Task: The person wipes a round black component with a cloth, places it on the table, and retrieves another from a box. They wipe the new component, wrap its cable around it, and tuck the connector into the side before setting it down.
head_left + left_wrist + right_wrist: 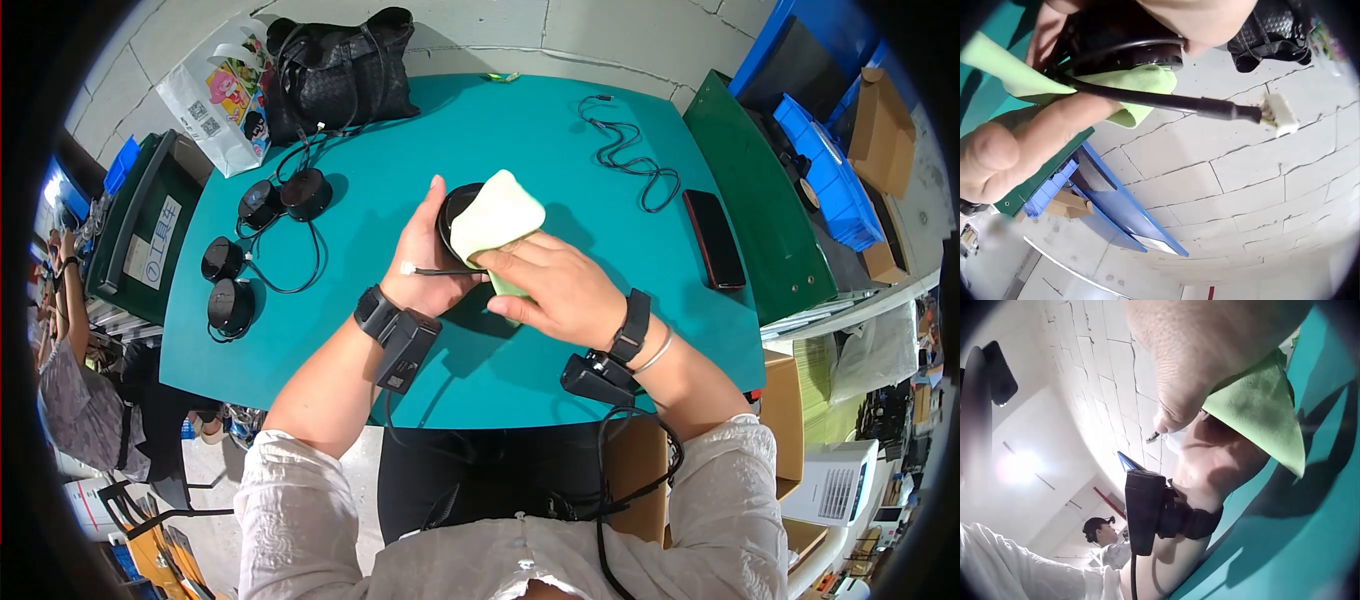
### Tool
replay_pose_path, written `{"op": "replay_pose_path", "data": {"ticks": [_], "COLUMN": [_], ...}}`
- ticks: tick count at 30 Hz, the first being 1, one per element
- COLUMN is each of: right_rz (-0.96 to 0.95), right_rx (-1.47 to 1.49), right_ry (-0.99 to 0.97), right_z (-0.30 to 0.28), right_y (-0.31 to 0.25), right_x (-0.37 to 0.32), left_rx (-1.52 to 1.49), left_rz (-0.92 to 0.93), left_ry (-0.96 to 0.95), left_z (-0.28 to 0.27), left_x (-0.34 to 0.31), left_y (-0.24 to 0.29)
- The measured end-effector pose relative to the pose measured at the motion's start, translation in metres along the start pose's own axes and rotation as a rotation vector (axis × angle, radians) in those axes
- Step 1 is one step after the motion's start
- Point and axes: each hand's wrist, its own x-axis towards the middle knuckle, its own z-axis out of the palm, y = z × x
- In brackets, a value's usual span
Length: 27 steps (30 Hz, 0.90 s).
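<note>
My left hand (415,262) holds a round black cylindrical unit (455,208) above the middle of the table, palm up with the thumb along its side. A light green cloth (497,212) is draped over the unit's face, and my right hand (560,285) grips it, the thumb on the near side. The cloth hides most of the unit. From the unit a short black cable (1166,100) runs out across the left palm, ending in a white plug (1280,115). In the right wrist view, a corner of the cloth (1260,412) hangs below the right hand.
Several similar black units (306,194) with cables lie at the table's left. A black handbag (345,85) and a printed paper bag (215,105) stand at the back left. To the right are a coiled black cable (625,150), a phone (714,240) and a green crate (750,200).
</note>
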Motion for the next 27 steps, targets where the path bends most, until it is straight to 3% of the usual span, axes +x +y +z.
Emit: {"op": "replay_pose_path", "data": {"ticks": [3, 7, 9, 14, 16, 18, 22, 27], "right_rz": [-0.072, -0.025, 0.056, 0.077, 0.053, 0.013, -0.116, -0.119], "right_rx": [-0.116, -0.163, -0.209, -0.159, -0.172, -0.066, -0.127, -0.146], "right_ry": [-0.018, -0.046, 0.055, 0.069, 0.063, -0.071, 0.007, -0.043], "right_z": [-0.002, -0.004, 0.001, 0.002, 0.0, -0.004, 0.004, 0.003], "right_y": [0.002, -0.001, 0.003, 0.006, 0.005, 0.001, -0.001, -0.001], "right_x": [0.0, -0.002, -0.005, -0.005, -0.004, -0.002, -0.001, -0.002], "left_rx": [0.014, 0.013, 0.087, 0.094, 0.0, -0.016, -0.062, -0.063], "left_rz": [-0.012, -0.118, -0.053, 0.007, 0.066, 0.092, 0.086, -0.035], "left_ry": [-0.045, -0.051, -0.055, -0.123, -0.038, 0.046, 0.129, -0.043], "left_z": [-0.004, -0.001, 0.002, 0.001, 0.0, 0.0, 0.003, -0.003], "left_x": [0.003, 0.005, 0.005, -0.001, 0.0, 0.001, 0.0, 0.002], "left_y": [-0.001, -0.011, -0.017, -0.011, -0.005, -0.002, -0.001, -0.013]}}
